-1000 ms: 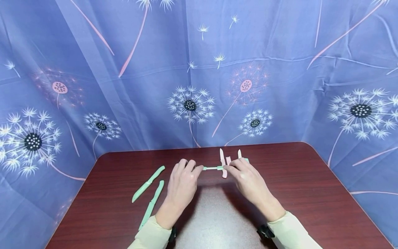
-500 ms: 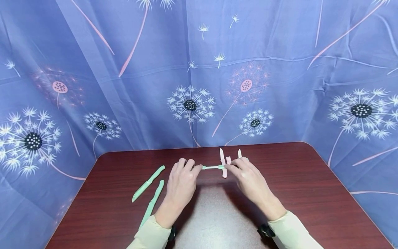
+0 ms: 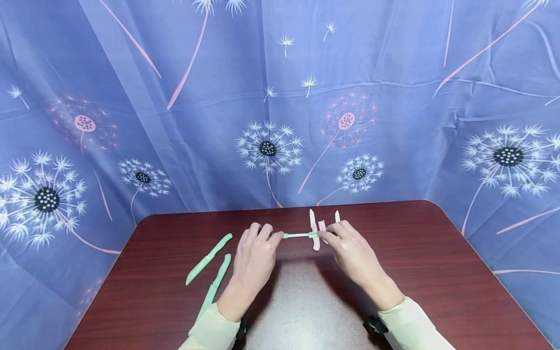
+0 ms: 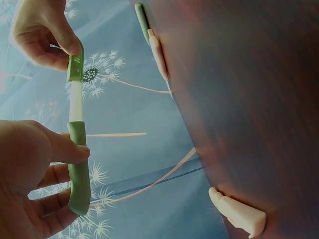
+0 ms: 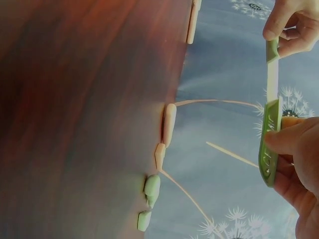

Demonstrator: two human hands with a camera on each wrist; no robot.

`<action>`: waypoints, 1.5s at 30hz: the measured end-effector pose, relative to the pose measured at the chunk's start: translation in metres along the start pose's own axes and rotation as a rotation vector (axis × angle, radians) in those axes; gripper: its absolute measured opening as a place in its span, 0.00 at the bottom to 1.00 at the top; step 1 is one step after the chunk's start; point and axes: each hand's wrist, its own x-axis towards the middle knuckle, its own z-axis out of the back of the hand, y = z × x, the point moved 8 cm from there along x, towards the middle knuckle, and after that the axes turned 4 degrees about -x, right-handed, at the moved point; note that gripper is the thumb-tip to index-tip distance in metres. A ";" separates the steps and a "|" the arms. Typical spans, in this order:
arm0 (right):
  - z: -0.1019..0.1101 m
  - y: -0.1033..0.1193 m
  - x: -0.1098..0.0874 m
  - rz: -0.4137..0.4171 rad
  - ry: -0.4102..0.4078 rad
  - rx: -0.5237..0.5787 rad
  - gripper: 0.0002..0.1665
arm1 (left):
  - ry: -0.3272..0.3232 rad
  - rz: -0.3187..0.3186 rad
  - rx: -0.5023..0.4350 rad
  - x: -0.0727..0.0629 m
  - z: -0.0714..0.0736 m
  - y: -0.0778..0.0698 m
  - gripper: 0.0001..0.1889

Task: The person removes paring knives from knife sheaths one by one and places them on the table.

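My left hand (image 3: 255,260) grips the green handle (image 4: 79,172) of a small knife between thumb and fingers. Opposite it, my right hand (image 3: 356,255) pinches the knife's green sheath (image 5: 269,144), which has cut-out slots along its side. Between handle and sheath shows a length of white blade (image 4: 76,102), its tip hidden inside the sheath. The knife is held level above the table, crosswise in the head view. Just behind the sheath lies a pink-handled knife (image 3: 315,240) with a bare white blade.
Two green knives (image 3: 209,259) lie slanted on the dark red wooden table (image 3: 415,253), left of my left hand. A pink sheath (image 3: 322,225) and another white blade (image 3: 337,216) lie near my right hand, partly covered by it. A blue dandelion curtain (image 3: 210,121) hangs behind.
My hands have drawn slightly apart, the right one shifting right with the sheath and the left one a little left. More of the white blade shows between handle and sheath.
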 end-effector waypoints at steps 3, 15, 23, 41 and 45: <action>0.000 -0.001 0.000 -0.005 0.006 0.008 0.21 | -0.021 -0.008 -0.008 0.000 0.000 0.000 0.14; 0.005 -0.003 -0.001 0.025 -0.079 0.015 0.21 | -0.026 0.008 -0.004 0.001 0.005 0.004 0.13; 0.004 -0.005 -0.001 0.009 -0.055 0.025 0.20 | -0.030 0.008 -0.010 0.001 0.005 0.005 0.12; 0.009 -0.008 -0.001 -0.008 -0.102 0.031 0.20 | -0.064 0.041 -0.010 0.001 0.007 0.016 0.16; 0.009 -0.011 -0.001 -0.026 -0.108 0.037 0.19 | -0.059 0.048 -0.011 0.001 0.007 0.018 0.17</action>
